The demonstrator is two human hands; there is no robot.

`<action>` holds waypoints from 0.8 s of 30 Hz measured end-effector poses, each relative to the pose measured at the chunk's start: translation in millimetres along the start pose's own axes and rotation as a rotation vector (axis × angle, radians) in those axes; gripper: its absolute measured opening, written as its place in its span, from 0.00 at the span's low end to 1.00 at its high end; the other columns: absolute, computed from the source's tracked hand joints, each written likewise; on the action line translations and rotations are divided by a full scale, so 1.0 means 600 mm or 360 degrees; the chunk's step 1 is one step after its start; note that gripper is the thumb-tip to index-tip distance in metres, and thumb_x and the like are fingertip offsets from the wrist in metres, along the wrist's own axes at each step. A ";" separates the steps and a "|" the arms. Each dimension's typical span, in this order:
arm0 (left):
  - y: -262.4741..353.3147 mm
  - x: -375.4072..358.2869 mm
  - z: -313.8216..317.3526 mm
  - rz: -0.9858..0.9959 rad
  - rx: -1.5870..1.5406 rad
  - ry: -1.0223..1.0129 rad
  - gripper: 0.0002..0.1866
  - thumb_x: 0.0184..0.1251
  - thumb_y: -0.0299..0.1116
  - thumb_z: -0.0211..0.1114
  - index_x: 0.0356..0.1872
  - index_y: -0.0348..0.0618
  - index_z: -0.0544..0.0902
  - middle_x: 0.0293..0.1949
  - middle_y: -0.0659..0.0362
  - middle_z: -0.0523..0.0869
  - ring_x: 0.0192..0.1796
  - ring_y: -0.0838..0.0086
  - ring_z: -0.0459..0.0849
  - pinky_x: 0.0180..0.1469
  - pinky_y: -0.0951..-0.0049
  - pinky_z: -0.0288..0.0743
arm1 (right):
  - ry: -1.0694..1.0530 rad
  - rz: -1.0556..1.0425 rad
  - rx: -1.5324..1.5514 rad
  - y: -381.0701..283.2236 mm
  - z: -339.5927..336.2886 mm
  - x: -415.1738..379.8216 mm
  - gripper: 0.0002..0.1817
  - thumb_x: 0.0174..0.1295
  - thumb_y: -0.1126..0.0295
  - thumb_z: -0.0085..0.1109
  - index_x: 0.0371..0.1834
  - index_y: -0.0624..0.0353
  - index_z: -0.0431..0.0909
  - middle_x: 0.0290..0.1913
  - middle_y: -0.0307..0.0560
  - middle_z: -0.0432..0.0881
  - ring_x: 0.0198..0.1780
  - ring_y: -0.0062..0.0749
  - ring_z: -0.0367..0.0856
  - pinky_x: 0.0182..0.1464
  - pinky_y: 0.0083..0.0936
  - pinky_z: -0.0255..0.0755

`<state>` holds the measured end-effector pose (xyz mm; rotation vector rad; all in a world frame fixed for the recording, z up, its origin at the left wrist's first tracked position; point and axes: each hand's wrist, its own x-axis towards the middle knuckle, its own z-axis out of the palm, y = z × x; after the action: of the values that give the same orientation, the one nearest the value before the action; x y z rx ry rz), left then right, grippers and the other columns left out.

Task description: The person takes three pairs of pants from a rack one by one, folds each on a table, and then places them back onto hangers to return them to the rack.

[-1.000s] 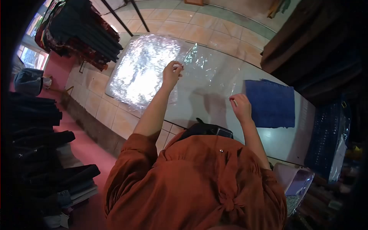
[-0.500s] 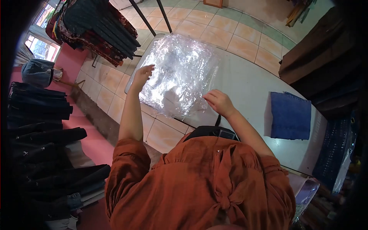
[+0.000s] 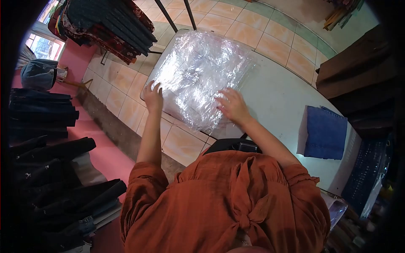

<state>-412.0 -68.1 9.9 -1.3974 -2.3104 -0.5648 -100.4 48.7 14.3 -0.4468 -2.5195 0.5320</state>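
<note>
A shiny clear plastic sheet or bag lies crinkled over the left end of the white table, its near edge hanging past the table's front. My left hand is at the plastic's left edge, fingers apart and reaching onto it. On the right part of the plastic rests my right hand, its fingers spread. Neither hand grips anything that I can see. A folded piece of blue denim lies further right on the table, apart from both hands.
Dark clothes hang on a rack beyond the table's left end. Folded jeans and black garments are stacked at the left. Brown cloth hangs at the right. The floor is tiled.
My left hand has come down and nearer to me along the plastic's left edge. My right hand has shifted slightly up and left, its fingers now spread over the plastic.
</note>
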 end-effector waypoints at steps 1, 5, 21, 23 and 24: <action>0.023 -0.009 0.006 0.0029 -0.0157 -0.0070 0.15 0.51 0.28 0.67 0.42 0.42 0.82 0.50 0.53 0.77 0.52 0.57 0.74 0.54 0.64 0.68 | 0.0104 0.0151 -0.0239 0.006 -0.002 0.004 0.20 0.52 0.58 0.61 0.51 0.45 0.75 0.56 0.43 0.72 0.62 0.45 0.63 0.60 0.48 0.58; 0.125 -0.070 0.003 0.0298 -0.0131 -0.0658 0.34 0.55 0.51 0.63 0.60 0.44 0.69 0.65 0.46 0.61 0.67 0.50 0.56 0.65 0.44 0.49 | -0.0194 0.0314 -0.0351 0.045 0.024 -0.021 0.27 0.53 0.55 0.60 0.59 0.40 0.70 0.65 0.46 0.62 0.69 0.47 0.53 0.65 0.57 0.47; 0.127 -0.104 0.011 0.0267 -0.0339 -0.0598 0.35 0.59 0.44 0.60 0.67 0.52 0.59 0.71 0.51 0.46 0.72 0.50 0.39 0.66 0.40 0.33 | 0.0454 0.2733 -0.1263 0.193 -0.305 -0.410 0.35 0.57 0.41 0.47 0.67 0.37 0.57 0.71 0.55 0.48 0.71 0.61 0.41 0.61 0.70 0.38; 0.153 -0.106 0.010 0.0340 -0.0399 -0.0539 0.33 0.60 0.42 0.60 0.67 0.52 0.60 0.71 0.52 0.48 0.72 0.50 0.40 0.66 0.40 0.34 | 0.0305 0.2766 -0.0987 0.178 -0.294 -0.452 0.38 0.55 0.37 0.47 0.69 0.37 0.54 0.71 0.59 0.46 0.71 0.62 0.39 0.61 0.69 0.37; 0.173 -0.105 0.006 0.0388 -0.0444 -0.0564 0.31 0.61 0.41 0.60 0.66 0.51 0.62 0.71 0.52 0.49 0.72 0.51 0.41 0.66 0.40 0.34 | 0.0105 0.2534 -0.1012 0.155 -0.284 -0.444 0.40 0.53 0.37 0.51 0.69 0.37 0.54 0.71 0.61 0.45 0.71 0.62 0.39 0.61 0.70 0.37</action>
<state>-292.1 -68.6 -10.9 -2.0213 -2.3347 -0.6231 228.0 67.8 -5.7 -2.6163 -1.6832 0.1432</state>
